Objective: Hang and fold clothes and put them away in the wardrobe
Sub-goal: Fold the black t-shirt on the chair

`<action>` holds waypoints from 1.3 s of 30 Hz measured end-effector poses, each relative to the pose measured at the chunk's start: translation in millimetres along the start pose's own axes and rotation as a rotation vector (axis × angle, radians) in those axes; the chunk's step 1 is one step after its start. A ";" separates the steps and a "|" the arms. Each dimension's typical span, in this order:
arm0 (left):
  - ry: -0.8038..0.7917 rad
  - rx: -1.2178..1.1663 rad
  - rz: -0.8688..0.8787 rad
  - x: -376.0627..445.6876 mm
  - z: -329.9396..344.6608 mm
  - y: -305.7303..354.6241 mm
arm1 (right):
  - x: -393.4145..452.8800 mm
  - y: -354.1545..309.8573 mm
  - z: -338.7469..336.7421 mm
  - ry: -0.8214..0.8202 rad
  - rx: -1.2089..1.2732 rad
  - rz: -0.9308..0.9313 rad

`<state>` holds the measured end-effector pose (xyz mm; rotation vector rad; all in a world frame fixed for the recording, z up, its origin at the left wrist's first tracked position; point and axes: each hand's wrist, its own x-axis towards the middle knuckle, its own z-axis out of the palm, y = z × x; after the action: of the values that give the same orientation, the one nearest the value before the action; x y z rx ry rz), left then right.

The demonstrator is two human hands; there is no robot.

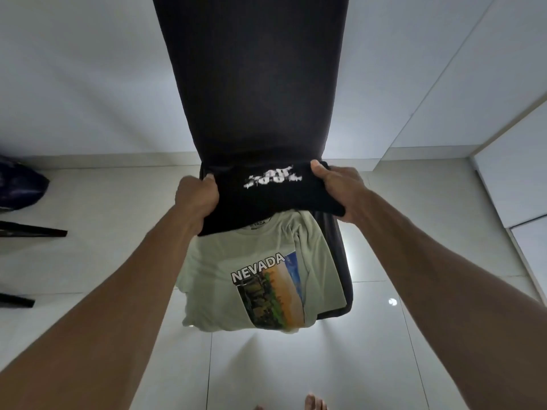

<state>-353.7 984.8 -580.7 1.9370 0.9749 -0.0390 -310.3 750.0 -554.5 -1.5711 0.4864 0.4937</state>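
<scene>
A folded black garment (pixel 266 199) with a white print is held at the back of a dark chair seat (pixel 334 255). My left hand (pixel 196 199) grips its left edge and my right hand (pixel 336 184) grips its right edge, thumbs on top. Under it and nearer to me lies a pale green T-shirt (pixel 225 261) printed NEVADA with a landscape picture, spread over the seat and hanging past its front left edge. The wardrobe doors (pixel 509 187) show as white panels at the right.
The chair's tall dark backrest (pixel 251 84) rises straight ahead against a white wall. A dark blue bag (pixel 17 184) and black furniture legs (pixel 35 232) sit at the left. Glossy pale floor tiles (pixel 414 335) surround the chair; my toes (pixel 313 403) show at the bottom.
</scene>
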 end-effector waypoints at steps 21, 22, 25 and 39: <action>0.066 0.608 0.024 -19.2 106.3 -163.9 | 39.0 210.3 0.3 0.341 -0.794 -0.096; 0.077 0.602 0.022 -14.9 107.2 -162.6 | 41.5 209.0 2.4 0.353 -0.801 -0.103; 0.137 0.623 0.055 -13.9 107.1 -160.8 | 43.9 210.1 6.2 0.383 -0.812 -0.128; 0.207 0.664 0.126 -16.5 99.0 -161.1 | 47.6 214.6 8.0 0.448 -0.748 -0.162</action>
<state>-434.2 940.2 -746.8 2.6506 1.0568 -0.1015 -396.5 745.8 -756.8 -2.4460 0.5343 0.1930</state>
